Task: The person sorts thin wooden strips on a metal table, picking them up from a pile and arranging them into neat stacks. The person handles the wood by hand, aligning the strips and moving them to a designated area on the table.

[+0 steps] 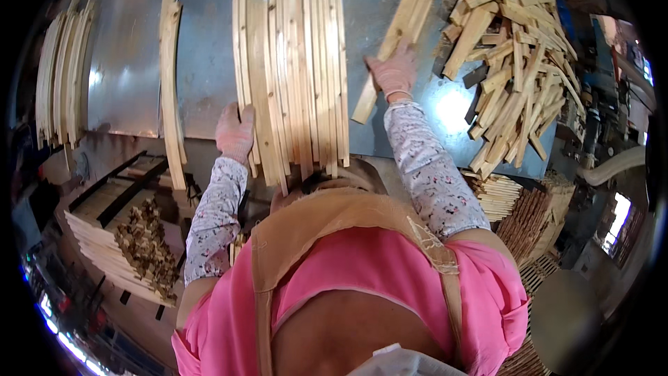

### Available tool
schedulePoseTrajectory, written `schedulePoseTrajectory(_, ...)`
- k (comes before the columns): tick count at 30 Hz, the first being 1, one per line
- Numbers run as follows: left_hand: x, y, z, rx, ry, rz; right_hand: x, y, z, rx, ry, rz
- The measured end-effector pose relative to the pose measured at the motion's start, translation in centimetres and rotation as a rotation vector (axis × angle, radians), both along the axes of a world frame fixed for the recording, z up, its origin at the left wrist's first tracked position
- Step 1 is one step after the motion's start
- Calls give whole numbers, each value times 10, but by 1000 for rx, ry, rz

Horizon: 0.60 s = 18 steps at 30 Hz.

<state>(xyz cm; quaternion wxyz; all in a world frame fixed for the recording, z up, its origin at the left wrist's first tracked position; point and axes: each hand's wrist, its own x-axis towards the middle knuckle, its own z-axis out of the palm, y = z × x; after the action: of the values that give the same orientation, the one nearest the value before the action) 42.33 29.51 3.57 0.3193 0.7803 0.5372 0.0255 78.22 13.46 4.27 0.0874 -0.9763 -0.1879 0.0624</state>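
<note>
Both my hands wear pinkish work gloves. My left hand (235,134) is closed at the left edge of a row of long wooden strips (292,69), its fingers against the outermost strip. These strips lie side by side, their near ends jutting past the table edge toward my body. Farther right, my right hand (395,71) grips two wooden strips (400,24) lying together at a slant on the metal table (209,49). The thumb is on their left side; the other fingers are partly hidden.
A loose heap of short wooden pieces (518,63) covers the table's right end. One narrow pair of strips (170,76) and another bundle (64,76) lie to the left. Below stand a strapped wood stack (118,237) at left and more stacked wood (532,219) at right.
</note>
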Motion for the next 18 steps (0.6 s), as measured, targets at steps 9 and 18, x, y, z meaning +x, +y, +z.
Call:
schedulePoseTrajectory(9, 5, -9, 7, 5, 262, -107, -27, -66, -3, 175, 195, 200)
schedulePoseTrajectory(18, -21, -2, -24, -889, -622, 312, -71, -71, 10, 859, 1056, -249)
